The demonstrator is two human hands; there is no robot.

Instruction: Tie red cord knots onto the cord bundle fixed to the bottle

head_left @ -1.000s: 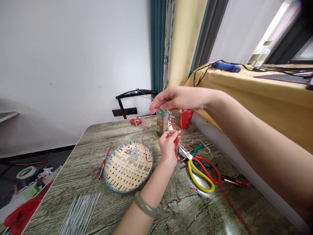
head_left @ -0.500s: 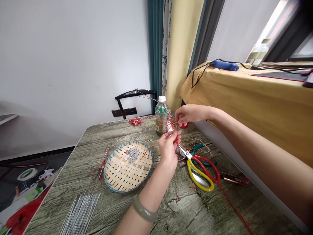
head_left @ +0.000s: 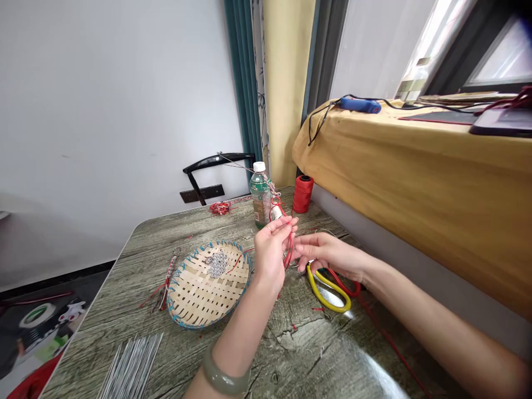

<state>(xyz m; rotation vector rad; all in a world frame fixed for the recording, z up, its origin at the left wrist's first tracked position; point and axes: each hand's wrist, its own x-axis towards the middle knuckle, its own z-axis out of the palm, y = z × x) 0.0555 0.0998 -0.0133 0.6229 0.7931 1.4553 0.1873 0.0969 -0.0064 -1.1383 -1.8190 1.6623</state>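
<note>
Beside the bottle, my left hand [head_left: 274, 244] pinches a red cord [head_left: 289, 252] whose loops rise toward a braided strand by the bottle. My right hand [head_left: 326, 254] is just right of it, thumb and fingertips closed at the hanging cord strands; the exact grip is partly hidden. Below the right hand lie scissors [head_left: 329, 302] with yellow and red handles, their blades covered by the hand. A green-labelled plastic bottle [head_left: 261, 200] with a white cap stands behind my hands, a white spool [head_left: 277, 211] against it. Left of my hands is a woven basket [head_left: 183, 317] holding small silvery beads [head_left: 218, 264].
A red thread spool [head_left: 303, 195] stands at the back right. Thin metal rods [head_left: 132, 368] lie front left, a braided red-and-white cord [head_left: 168, 280] beside the basket, and a red-and-white bundle [head_left: 220, 208] farther back. A yellow-draped surface [head_left: 407, 177] borders the table's right side.
My right hand has come down and toward me from above the left hand, to the cord strands over the scissors. The red spool it partly covered now shows fully. The view has shifted right.
</note>
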